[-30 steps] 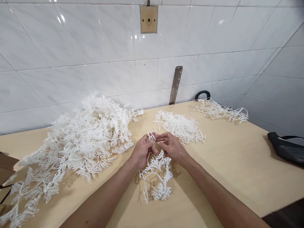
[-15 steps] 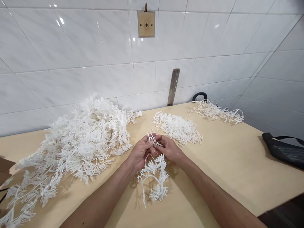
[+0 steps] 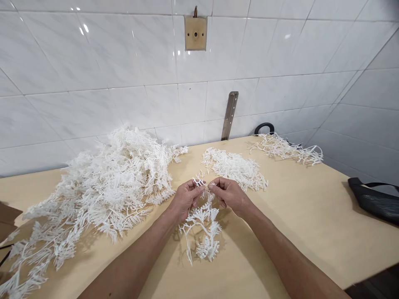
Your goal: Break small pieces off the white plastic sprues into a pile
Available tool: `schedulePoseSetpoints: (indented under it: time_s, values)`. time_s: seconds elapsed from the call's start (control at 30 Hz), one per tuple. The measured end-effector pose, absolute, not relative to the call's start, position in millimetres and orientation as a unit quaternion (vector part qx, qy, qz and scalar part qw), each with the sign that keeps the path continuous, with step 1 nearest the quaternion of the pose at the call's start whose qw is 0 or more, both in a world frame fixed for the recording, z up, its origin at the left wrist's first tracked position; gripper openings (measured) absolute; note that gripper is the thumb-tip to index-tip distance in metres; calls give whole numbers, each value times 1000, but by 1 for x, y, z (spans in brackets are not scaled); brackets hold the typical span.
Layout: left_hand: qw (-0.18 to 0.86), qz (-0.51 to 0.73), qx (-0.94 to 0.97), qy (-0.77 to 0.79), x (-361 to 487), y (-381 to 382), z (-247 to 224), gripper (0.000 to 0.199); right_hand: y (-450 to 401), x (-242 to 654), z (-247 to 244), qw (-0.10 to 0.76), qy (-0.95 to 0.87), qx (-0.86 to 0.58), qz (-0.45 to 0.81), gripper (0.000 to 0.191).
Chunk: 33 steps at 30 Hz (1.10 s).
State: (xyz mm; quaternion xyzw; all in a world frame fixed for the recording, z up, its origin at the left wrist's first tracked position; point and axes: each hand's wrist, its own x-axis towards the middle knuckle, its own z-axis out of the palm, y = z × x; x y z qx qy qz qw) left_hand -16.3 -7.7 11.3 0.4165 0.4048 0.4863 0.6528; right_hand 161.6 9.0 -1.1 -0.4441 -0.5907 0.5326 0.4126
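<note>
A white branched plastic sprig (image 3: 207, 232) hangs below my hands at the middle of the table, its upper end between them. My left hand (image 3: 187, 198) is closed on the sprig, and a forked white tip sticks up above its thumb. Close on its right, my right hand (image 3: 230, 195) pinches a small white piece between thumb and forefinger. Just behind my hands lies a pile of small white pieces (image 3: 238, 168). A large heap of white sprigs (image 3: 115, 182) covers the left of the table.
Thin bare white stems (image 3: 288, 149) lie at the back right beside a black ring-shaped handle (image 3: 264, 126). A black bag (image 3: 374, 201) is at the right edge. A metal strip (image 3: 230, 116) stands against the tiled wall (image 3: 124, 54). Brown cardboard (image 3: 9, 218) shows at the left edge.
My right hand has moved slightly right, opening a small gap between the two hands. The view has shifted slightly.
</note>
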Motion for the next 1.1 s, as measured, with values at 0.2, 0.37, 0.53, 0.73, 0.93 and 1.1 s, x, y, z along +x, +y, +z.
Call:
schedulePoseSetpoints:
  time_s: [0.2,0.37,0.53,0.73,0.93,1.1]
  values:
    - [621,468,435,453,-15,-8,8,47,11,162,-5,420,-585,-434,541,39]
    - [604,446,469,465,-13,-13,16,46,11,162,-8,419,-587,-452,525,40]
    - [573,431,486,500,-10,-17,22,46,12,162,-6,425,-578,-451,530,42]
    - [606,480,392,498,-12,-10,15,48,13,163,-3,451,-548,-455,538,44]
    - [615,522,355,473,-16,-5,10,47,10,162,-5,384,-602,-430,551,40]
    - [616,518,357,475,-15,-7,11,48,12,161,-10,404,-592,-434,547,39]
